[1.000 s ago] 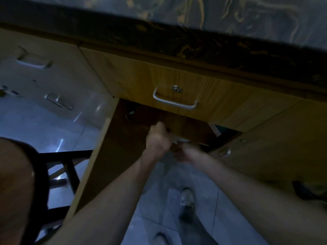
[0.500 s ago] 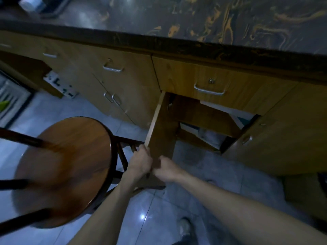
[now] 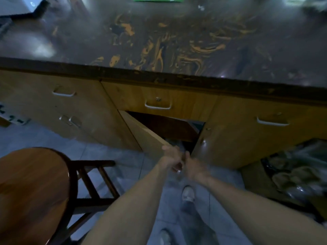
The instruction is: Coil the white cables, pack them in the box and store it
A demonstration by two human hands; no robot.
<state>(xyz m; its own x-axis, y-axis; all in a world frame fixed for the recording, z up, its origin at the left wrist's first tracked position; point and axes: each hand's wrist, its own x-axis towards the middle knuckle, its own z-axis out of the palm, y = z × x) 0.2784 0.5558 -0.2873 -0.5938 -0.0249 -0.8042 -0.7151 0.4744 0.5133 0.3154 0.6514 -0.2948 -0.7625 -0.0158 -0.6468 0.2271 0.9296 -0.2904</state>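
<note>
We see both hands held close together at the free edge of a half-open cabinet door [image 3: 146,137], below the dark marbled countertop [image 3: 177,50]. The left hand [image 3: 172,158] has its fingers curled against that door edge; whether it actually pinches the wood we cannot tell, since the frame is blurred. The right hand [image 3: 193,167] sits just beside the left, nearly touching it, fingers bent inward; we cannot tell whether it holds anything either.

The box and the white cables are not clearly visible to us. Beyond the hands the gap of the cupboard [image 3: 169,128] is dark, with only a pale smear just above the fingertips that we cannot identify.

Above the hands a drawer front with a metal handle [image 3: 158,106] and a small lock stands shut. The neighbouring cabinet door [image 3: 230,135] is closed, just to the right of the right hand, leaving a narrow wedge of opening between the two doors. To the left of the left forearm stands a round wooden stool [image 3: 33,191], near but apart from it. Below the hands lies open grey tiled floor [image 3: 150,174], with the person's shoe [image 3: 188,193] under the right wrist. Far right of the right arm sits a dark bag of something shiny [image 3: 297,170].
</note>
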